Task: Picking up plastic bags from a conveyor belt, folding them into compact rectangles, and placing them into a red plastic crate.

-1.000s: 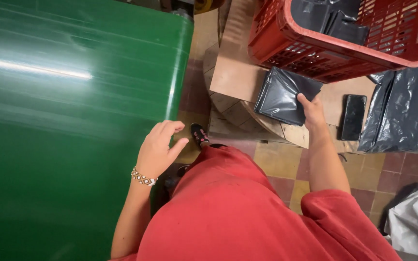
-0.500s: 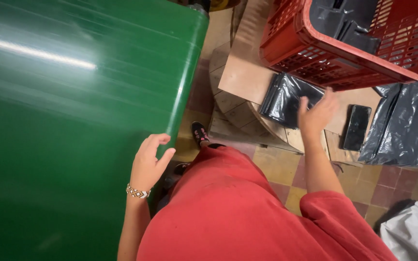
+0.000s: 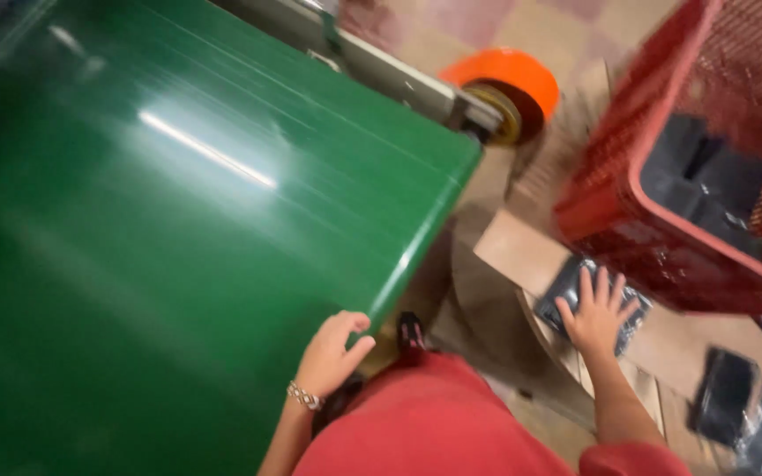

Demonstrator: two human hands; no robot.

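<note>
We see the left hand (image 3: 332,353) resting at the near edge of a wide green conveyor belt (image 3: 178,229), its fingers curled loosely over the rim and its thumb pointing toward the belt's corner; it pinches nothing, and a beaded bracelet (image 3: 304,396) circles the wrist. The belt fills the left half of the view, shiny and streaked with a bright reflection, and we cannot tell from the blur what its surface carries, if anything. The right hand (image 3: 597,313) is stretched out to the right with its fingers spread wide, laid flat on top of a dark grey plastic package (image 3: 566,286). That package lies on a sheet of brown cardboard (image 3: 522,251) down by the floor, just beside and partly under the lower edge of a red plastic crate (image 3: 654,203). Inside the crate we make out more dark packages (image 3: 707,185), though they are too blurred to count. Further right on the cardboard sits a flat black object (image 3: 723,388), apart from the hand. At the far end of the belt a metal frame (image 3: 381,62) runs across, and beside it stands an orange roll (image 3: 509,88). A red garment (image 3: 434,423) fills the bottom of the view between the two arms
</note>
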